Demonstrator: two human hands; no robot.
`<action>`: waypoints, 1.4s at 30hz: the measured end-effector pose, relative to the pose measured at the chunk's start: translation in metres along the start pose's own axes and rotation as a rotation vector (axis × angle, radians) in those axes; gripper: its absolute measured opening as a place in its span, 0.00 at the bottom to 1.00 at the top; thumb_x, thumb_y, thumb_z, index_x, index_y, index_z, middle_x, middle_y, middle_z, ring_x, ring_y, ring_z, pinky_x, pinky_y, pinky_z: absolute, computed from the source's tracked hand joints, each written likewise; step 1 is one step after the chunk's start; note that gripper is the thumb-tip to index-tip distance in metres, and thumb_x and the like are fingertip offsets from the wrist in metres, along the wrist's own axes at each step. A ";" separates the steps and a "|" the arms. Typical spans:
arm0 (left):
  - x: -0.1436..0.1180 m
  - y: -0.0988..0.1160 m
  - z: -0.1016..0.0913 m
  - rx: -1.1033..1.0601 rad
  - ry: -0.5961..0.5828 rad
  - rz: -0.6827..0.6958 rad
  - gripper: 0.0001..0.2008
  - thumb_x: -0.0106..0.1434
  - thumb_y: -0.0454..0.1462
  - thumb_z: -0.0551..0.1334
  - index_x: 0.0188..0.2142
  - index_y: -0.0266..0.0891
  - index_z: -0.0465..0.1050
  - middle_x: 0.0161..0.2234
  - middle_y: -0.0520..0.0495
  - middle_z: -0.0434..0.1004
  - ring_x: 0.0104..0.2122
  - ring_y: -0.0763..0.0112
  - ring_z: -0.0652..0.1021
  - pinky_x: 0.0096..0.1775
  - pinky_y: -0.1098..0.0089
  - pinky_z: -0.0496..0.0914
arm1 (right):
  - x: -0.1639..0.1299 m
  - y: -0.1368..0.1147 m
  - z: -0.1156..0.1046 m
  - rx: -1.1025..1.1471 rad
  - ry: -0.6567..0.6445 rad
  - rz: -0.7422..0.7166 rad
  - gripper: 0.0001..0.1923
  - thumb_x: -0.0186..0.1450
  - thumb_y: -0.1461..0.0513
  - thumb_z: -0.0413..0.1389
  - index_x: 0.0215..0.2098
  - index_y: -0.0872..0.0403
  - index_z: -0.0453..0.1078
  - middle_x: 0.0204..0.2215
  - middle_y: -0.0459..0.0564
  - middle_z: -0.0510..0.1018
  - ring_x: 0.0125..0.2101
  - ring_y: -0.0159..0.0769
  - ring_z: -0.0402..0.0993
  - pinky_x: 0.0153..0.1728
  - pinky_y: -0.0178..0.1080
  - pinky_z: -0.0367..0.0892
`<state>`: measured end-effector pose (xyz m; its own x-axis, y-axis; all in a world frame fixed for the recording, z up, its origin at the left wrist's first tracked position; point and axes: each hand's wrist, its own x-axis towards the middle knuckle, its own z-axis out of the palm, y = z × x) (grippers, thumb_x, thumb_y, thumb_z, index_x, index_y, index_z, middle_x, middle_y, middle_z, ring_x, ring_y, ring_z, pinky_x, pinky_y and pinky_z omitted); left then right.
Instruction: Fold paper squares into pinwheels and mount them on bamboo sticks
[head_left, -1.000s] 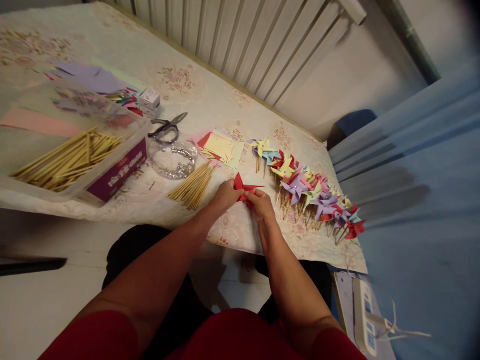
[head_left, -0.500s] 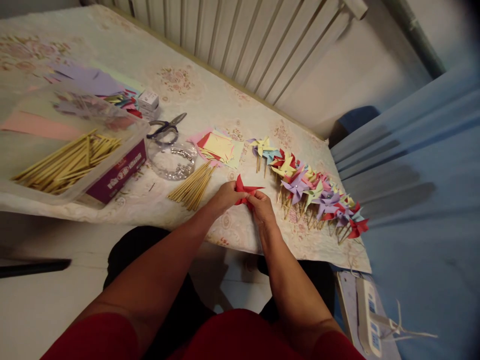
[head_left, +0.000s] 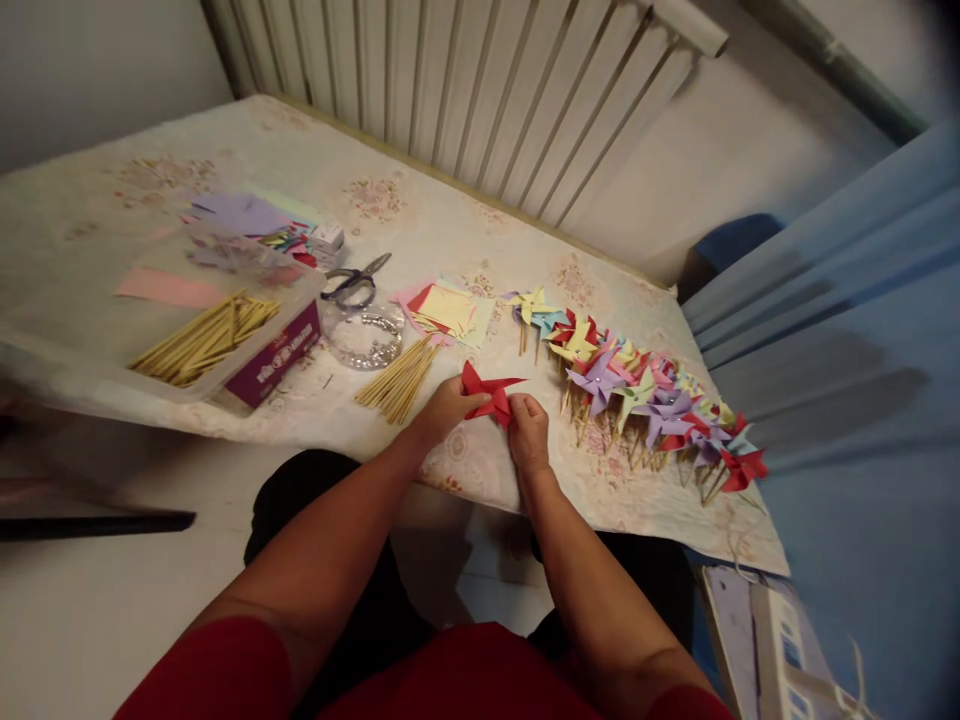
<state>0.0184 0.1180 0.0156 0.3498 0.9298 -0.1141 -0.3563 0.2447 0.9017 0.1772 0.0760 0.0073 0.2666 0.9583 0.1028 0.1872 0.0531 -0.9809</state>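
A red paper pinwheel (head_left: 491,397) with pointed, folded blades is held just above the near side of the table. My left hand (head_left: 444,408) pinches it from the left, thumb on top near the centre. At its lower right blade, my right hand (head_left: 529,432) has its fingers curled in a pinch on the paper edge; the fingertips are partly hidden. Left of my hands, a bundle of thin wooden sticks (head_left: 397,380) lies fanned out. Behind them is a stack of coloured paper sheets (head_left: 448,308), yellow on top.
Finished pinwheels on sticks (head_left: 600,378) lie in a long row at right. Scissors (head_left: 358,284), a clear round dish of shiny small pieces (head_left: 365,335) and a clear plastic box (head_left: 300,310) with more sticks are at left. A power strip (head_left: 784,650) sits lower right.
The right hand has shifted from the pinwheel's middle to its right edge, so more of the red blades shows. The view has swung a little to the left.
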 end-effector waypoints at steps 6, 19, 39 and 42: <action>-0.029 -0.005 0.002 -0.204 0.009 -0.050 0.22 0.46 0.37 0.74 0.41 0.31 0.78 0.34 0.44 0.83 0.34 0.66 0.80 0.45 0.63 0.71 | 0.001 0.001 0.006 0.073 0.001 0.040 0.17 0.61 0.48 0.54 0.25 0.52 0.68 0.23 0.42 0.71 0.27 0.33 0.66 0.31 0.35 0.62; -0.092 -0.015 -0.004 -0.444 0.109 -0.017 0.22 0.44 0.31 0.76 0.41 0.32 0.77 0.38 0.42 0.83 0.36 0.66 0.81 0.47 0.66 0.74 | -0.019 -0.001 0.008 -0.050 0.022 -0.043 0.13 0.60 0.53 0.53 0.23 0.52 0.69 0.20 0.41 0.73 0.23 0.32 0.65 0.31 0.35 0.61; -0.116 -0.022 -0.019 -0.329 0.055 -0.129 0.19 0.43 0.33 0.77 0.36 0.30 0.77 0.30 0.43 0.81 0.27 0.71 0.79 0.33 0.72 0.75 | -0.072 0.022 -0.025 -0.713 -0.001 -0.505 0.12 0.69 0.63 0.49 0.28 0.52 0.68 0.27 0.48 0.73 0.31 0.36 0.67 0.36 0.37 0.58; -0.116 -0.022 -0.019 -0.327 0.050 -0.140 0.18 0.44 0.32 0.76 0.35 0.30 0.78 0.30 0.44 0.81 0.27 0.72 0.79 0.34 0.73 0.74 | -0.072 0.022 -0.023 -0.779 -0.009 -0.535 0.11 0.68 0.64 0.50 0.29 0.53 0.69 0.28 0.49 0.73 0.32 0.37 0.68 0.36 0.37 0.58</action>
<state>-0.0311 0.0103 0.0010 0.3755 0.8911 -0.2548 -0.5688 0.4386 0.6958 0.1842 0.0012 -0.0177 -0.0440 0.8633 0.5028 0.8622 0.2871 -0.4174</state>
